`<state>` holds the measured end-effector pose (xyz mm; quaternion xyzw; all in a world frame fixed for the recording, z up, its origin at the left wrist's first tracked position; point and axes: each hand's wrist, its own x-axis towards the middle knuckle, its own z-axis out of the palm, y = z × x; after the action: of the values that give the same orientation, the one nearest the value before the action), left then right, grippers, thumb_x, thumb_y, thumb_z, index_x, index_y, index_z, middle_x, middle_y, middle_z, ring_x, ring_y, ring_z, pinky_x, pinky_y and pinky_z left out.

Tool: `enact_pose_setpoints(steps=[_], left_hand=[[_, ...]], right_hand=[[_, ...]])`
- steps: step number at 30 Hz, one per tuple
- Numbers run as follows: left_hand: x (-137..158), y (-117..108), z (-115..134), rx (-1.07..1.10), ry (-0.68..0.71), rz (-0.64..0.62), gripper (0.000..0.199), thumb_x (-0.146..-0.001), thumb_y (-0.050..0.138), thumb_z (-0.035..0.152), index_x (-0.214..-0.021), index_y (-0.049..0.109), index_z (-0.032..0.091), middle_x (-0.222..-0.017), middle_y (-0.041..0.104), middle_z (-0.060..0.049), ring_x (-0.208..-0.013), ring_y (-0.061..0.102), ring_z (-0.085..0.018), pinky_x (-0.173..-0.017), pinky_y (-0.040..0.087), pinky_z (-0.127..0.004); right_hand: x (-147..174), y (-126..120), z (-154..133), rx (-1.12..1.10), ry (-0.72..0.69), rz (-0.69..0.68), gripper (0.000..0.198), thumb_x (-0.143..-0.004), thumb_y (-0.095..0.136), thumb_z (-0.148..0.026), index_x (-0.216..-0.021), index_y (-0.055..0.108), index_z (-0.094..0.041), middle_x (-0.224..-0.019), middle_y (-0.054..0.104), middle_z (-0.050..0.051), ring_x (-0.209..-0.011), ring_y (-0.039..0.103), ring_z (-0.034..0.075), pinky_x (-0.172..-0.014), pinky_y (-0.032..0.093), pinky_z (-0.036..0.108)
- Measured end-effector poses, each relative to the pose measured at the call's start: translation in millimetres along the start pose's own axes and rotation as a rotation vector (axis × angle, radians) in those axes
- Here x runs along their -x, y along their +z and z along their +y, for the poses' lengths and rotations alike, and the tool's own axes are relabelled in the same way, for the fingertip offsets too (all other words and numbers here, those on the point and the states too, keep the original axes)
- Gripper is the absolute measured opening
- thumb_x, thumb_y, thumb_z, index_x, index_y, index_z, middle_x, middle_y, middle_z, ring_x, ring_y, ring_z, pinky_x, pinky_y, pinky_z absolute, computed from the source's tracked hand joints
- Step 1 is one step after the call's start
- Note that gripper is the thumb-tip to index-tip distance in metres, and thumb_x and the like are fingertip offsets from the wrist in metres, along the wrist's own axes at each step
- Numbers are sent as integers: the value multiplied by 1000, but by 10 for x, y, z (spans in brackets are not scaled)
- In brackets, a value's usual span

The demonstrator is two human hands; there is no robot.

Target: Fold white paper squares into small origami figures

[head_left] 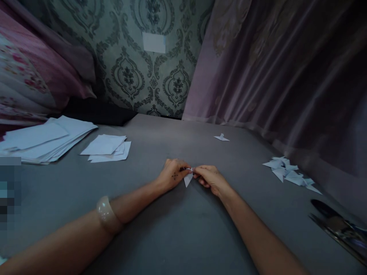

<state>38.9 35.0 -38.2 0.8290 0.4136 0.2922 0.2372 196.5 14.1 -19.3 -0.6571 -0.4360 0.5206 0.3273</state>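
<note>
Between my two hands, a little above the grey surface, is a small folded white paper (187, 180) with a point hanging downward. My left hand (174, 173) pinches its left upper part between thumb and fingers. From the other side, my right hand (210, 177) grips the upper right edge with thumb and forefinger, the remaining fingers curled. The fingertips cover the top of the paper, so its full shape is hidden.
Left lie a small stack of white paper squares (104, 146) and a larger stack of sheets (57, 139). One folded paper bird (221, 137) rests behind my hands. Several folded paper pieces (289, 172) are heaped at right, near dark-handled scissors (335, 225). Curtains (258, 68) border the grey surface (160, 236).
</note>
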Motion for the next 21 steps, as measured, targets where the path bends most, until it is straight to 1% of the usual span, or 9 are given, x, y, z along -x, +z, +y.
enact_pose_setpoints(steps=[5, 9, 14, 21], left_hand=[[1, 2, -6, 27, -6, -14, 16, -85, 56, 23, -86, 71, 20, -85, 72, -2, -83, 63, -16, -74, 43, -25], [2, 3, -12, 42, 19, -13, 16, -85, 55, 23, -87, 71, 21, -87, 72, -2, -85, 62, -16, -76, 43, -25], [13, -31, 33, 42, -2, -37, 18, -86, 54, 23, -85, 72, 20, -86, 72, -2, -82, 63, -16, -74, 43, -24], [8, 1, -24, 62, 28, -34, 21, -87, 52, 25, -84, 72, 20, -83, 71, -2, -79, 62, -14, -73, 42, -23]], right_hand=[[6, -13, -5, -10, 27, 5, 14, -75, 55, -19, -61, 54, -15, -54, 53, -5, -33, 35, 1, -31, 15, 16], [20, -11, -22, 8, 45, 2, 17, -75, 57, -19, -59, 52, -16, -49, 50, -5, -33, 35, 1, -30, 14, 15], [11, -25, -31, 33, 65, -3, 19, -74, 58, -18, -56, 50, -16, -46, 49, -6, -31, 34, 1, -30, 13, 15], [-1, -103, 1, 45, 67, -39, 13, -73, 56, -16, -60, 55, -15, -48, 50, -5, -31, 35, 1, -30, 12, 16]])
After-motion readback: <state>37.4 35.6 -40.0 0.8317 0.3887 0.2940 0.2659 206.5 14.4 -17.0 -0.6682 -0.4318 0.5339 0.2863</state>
